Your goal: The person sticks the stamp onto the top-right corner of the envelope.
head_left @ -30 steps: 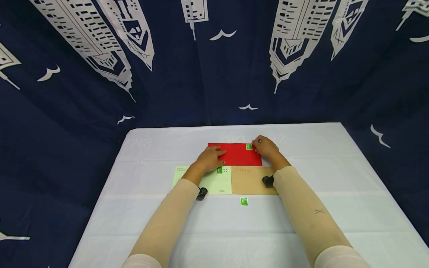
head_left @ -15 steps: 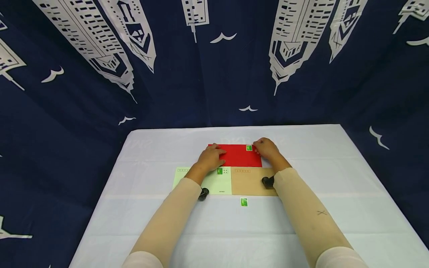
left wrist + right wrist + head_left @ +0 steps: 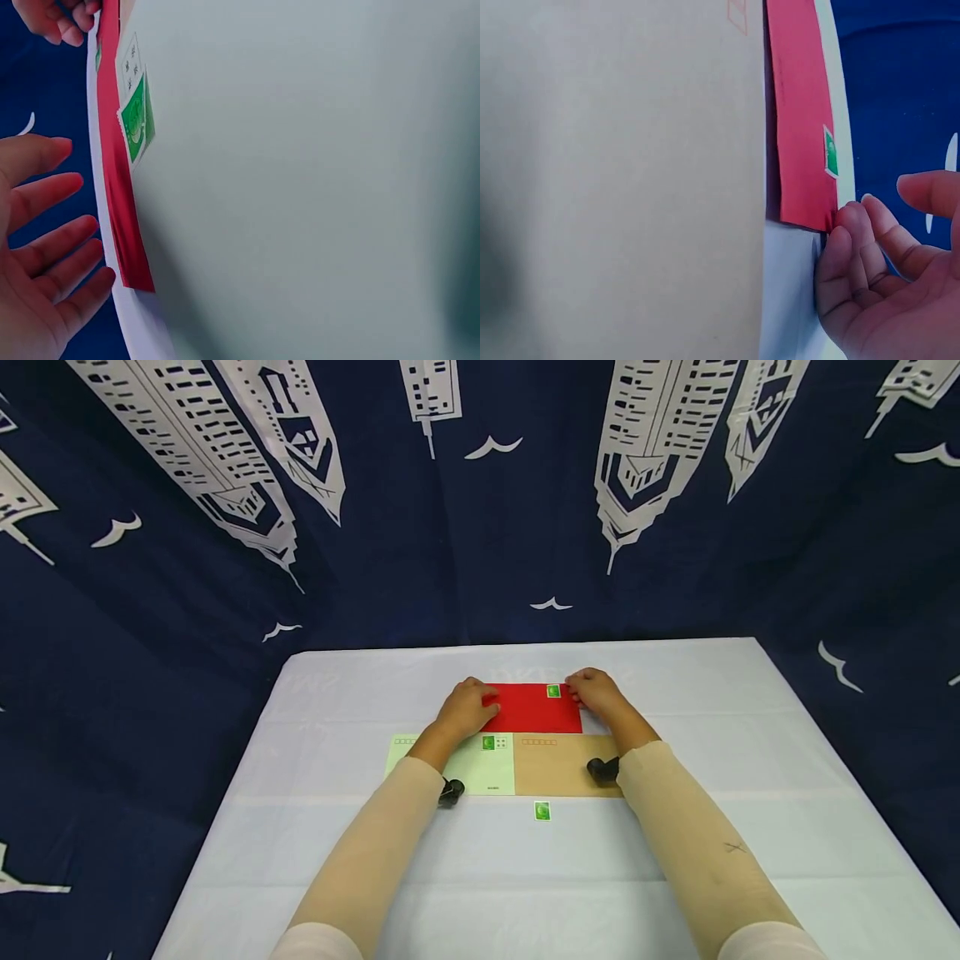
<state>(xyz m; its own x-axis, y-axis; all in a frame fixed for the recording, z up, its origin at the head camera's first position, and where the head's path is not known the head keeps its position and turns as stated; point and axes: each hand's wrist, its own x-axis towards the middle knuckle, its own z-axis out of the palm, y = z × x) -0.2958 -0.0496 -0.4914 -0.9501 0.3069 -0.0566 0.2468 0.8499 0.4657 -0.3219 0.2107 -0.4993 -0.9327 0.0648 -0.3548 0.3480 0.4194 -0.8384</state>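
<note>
Toward the far edge of the white table (image 3: 705, 693) lies the red envelope (image 3: 525, 714), a green stamp (image 3: 553, 691) near its far right corner. It should be light, thin and easy to crease; take it by the edges, off the stamp. Your left hand (image 3: 464, 706), fingers spread, is over its left end, gripping nothing; your right hand (image 3: 595, 691) touches the stamped corner with bent fingers, thumb apart.

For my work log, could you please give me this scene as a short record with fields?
Left hand: fingers extended, at red envelope's left end
Right hand: at its upper right corner, thumb apart from fingers
Far row: red envelope, green stamp near upper right
Near row: pale green envelope, stamped; brown envelope, partly covered by right forearm
Loose stamp: on white table, nearer the person than brown envelope
</note>
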